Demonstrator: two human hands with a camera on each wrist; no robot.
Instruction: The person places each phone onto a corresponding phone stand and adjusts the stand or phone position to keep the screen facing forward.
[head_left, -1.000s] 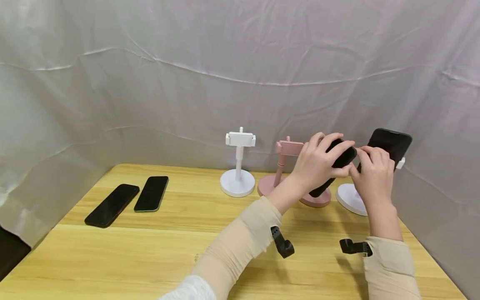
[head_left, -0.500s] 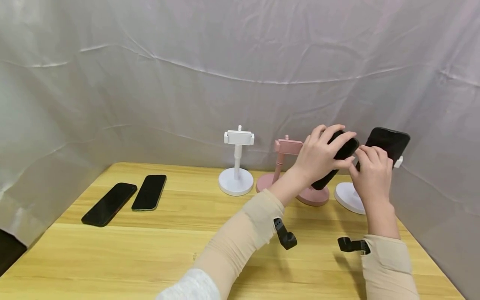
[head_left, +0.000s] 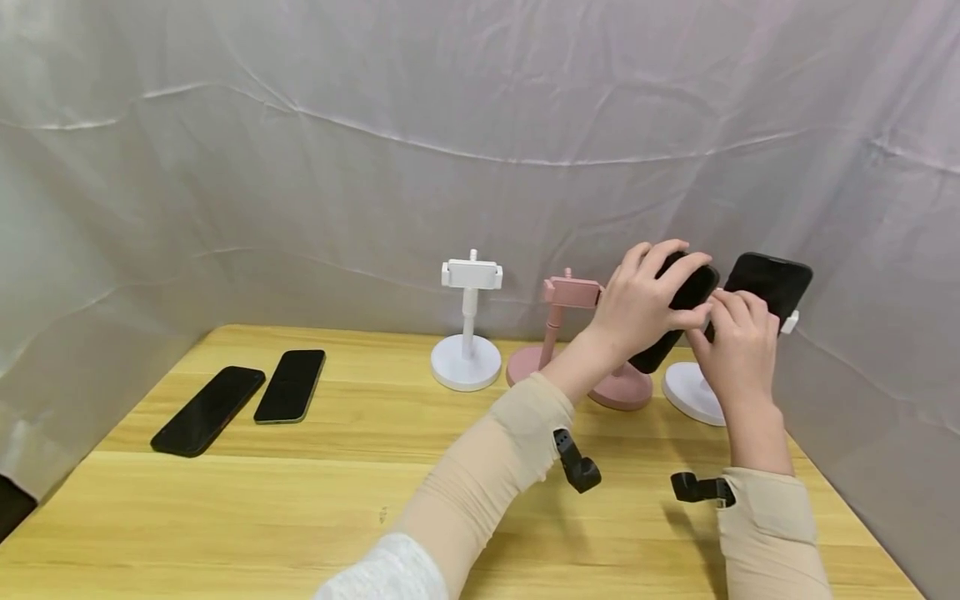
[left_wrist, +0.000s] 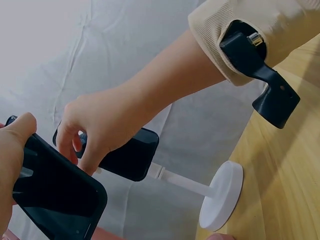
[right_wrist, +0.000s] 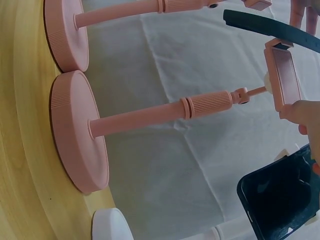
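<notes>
My left hand (head_left: 637, 296) grips a black smartphone (head_left: 693, 292) by its sides, held tilted in the air. My right hand (head_left: 741, 346) is close beside it, thumb and fingers pinching the clamp (right_wrist: 286, 77) of a pink phone stand (right_wrist: 145, 116). In the right wrist view the phone shows edge-on, right at the clamp's upper arm, while the thumb is at the lower arm. The hands hide most of this stand in the head view; its round base (head_left: 622, 388) shows below them. Behind the right hand, another black smartphone (head_left: 772, 287) sits in a white stand (head_left: 693, 393).
A second pink stand (head_left: 572, 292) stands just left of the hands, with a white stand (head_left: 471, 275) farther left. On the wooden table (head_left: 262, 517), two black smartphones (head_left: 210, 410) lie at the left. A grey curtain (head_left: 375, 200) hangs behind the table.
My left hand has raised the smartphone slightly and moved it right, against the right hand's fingers. My right hand keeps its place at the clamp. The head view has shifted a little.
</notes>
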